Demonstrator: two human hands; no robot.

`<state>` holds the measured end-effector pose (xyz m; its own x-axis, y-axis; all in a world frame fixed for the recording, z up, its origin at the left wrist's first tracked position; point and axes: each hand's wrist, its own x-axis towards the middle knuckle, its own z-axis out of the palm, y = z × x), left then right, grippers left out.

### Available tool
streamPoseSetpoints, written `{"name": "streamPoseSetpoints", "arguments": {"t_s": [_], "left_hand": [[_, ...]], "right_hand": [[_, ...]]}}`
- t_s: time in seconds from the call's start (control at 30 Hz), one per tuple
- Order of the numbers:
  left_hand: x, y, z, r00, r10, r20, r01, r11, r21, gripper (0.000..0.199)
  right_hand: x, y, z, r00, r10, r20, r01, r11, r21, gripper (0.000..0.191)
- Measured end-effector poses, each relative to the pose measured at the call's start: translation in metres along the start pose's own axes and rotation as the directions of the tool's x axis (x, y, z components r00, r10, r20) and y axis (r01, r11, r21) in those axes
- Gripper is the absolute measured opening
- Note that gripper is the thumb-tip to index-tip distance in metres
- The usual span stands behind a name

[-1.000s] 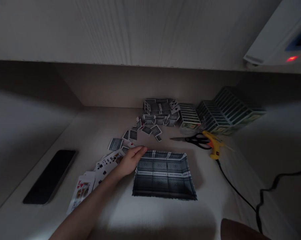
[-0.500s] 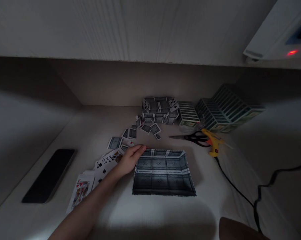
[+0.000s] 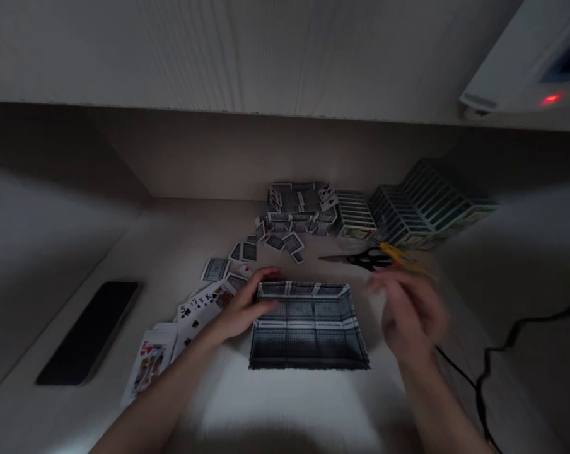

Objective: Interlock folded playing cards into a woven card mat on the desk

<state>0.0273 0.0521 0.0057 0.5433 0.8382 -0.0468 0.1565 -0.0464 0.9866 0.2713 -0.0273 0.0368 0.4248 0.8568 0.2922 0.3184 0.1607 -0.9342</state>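
Note:
An open box made of playing cards (image 3: 313, 345), patterned card backs facing inward, sits on the table in front of me. My left hand (image 3: 247, 306) grips its left wall near the far corner, thumb inside and fingers outside. To the right of the box, my right hand (image 3: 410, 309) is raised over the table, smeared by motion; whether its fingers hold anything cannot be made out. Just beyond it lies a yellow glue gun (image 3: 398, 254), largely covered by the hand. Black-handled scissors (image 3: 360, 258) lie beside the gun, blades pointing left.
Loose playing cards (image 3: 195, 321) and cut card pieces (image 3: 250, 252) lie left of and behind the box. A phone (image 3: 89, 334) rests at far left. Card structures (image 3: 301, 205) and slotted racks (image 3: 431, 205) line the back. A black cable (image 3: 486, 359) runs at right, under a low shelf (image 3: 266, 63).
My right hand has come in from the lower right and risen toward the glue gun. The left thumb has moved inside the box wall; the box stays about where it was.

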Motion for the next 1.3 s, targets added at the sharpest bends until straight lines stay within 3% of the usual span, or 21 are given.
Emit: {"name": "streamPoseSetpoints", "arguments": {"t_s": [0.03, 0.13, 0.2, 0.3, 0.57, 0.77, 0.97, 1.13, 1.2, 1.3], "left_hand": [[0.000, -0.001, 0.000, 1.000, -0.017, -0.002, 0.017, 1.000, 0.010, 0.050], [0.001, -0.006, -0.001, 0.996, -0.091, 0.001, 0.091, 0.996, -0.018, 0.043], [0.002, -0.009, 0.000, 0.990, -0.137, -0.009, 0.137, 0.989, -0.059, 0.037], [0.004, -0.012, 0.002, 0.986, -0.162, -0.040, 0.159, 0.985, -0.067, 0.032], [0.010, -0.010, 0.005, 0.987, -0.150, -0.054, 0.146, 0.986, -0.081, 0.034], [0.013, -0.007, 0.007, 0.993, -0.118, -0.031, 0.116, 0.992, -0.051, 0.038], [0.006, -0.004, 0.002, 0.997, -0.080, -0.023, 0.080, 0.997, -0.016, 0.034], [-0.002, -0.009, -0.001, 1.000, 0.010, -0.013, -0.011, 0.998, -0.059, 0.052], [-0.001, -0.015, 0.002, 0.998, -0.016, -0.059, 0.009, 0.992, -0.128, 0.053], [0.002, -0.023, 0.008, 0.990, -0.044, -0.134, 0.020, 0.985, -0.171, 0.048]], "right_hand": [[0.007, 0.006, 0.007, 1.000, -0.012, -0.026, 0.013, 1.000, 0.021, 0.021], [0.024, 0.028, 0.026, 0.981, 0.134, 0.137, -0.157, 0.973, 0.168, 0.030], [0.027, 0.040, 0.032, 0.937, 0.229, 0.264, -0.292, 0.929, 0.229, 0.032], [0.024, 0.047, 0.036, 0.856, 0.327, 0.399, -0.421, 0.891, 0.173, 0.033], [0.023, 0.044, 0.040, 0.786, 0.419, 0.455, -0.532, 0.832, 0.153, 0.033], [0.023, 0.044, 0.041, 0.785, 0.431, 0.446, -0.542, 0.826, 0.155, 0.032], [0.024, 0.047, 0.036, 0.835, 0.370, 0.408, -0.464, 0.872, 0.157, 0.031], [0.023, 0.054, 0.031, 0.877, 0.278, 0.391, -0.369, 0.912, 0.178, 0.029], [0.021, 0.056, 0.032, 0.864, 0.272, 0.425, -0.376, 0.908, 0.183, 0.029], [0.017, 0.058, 0.036, 0.807, 0.334, 0.488, -0.477, 0.855, 0.204, 0.030]]}}
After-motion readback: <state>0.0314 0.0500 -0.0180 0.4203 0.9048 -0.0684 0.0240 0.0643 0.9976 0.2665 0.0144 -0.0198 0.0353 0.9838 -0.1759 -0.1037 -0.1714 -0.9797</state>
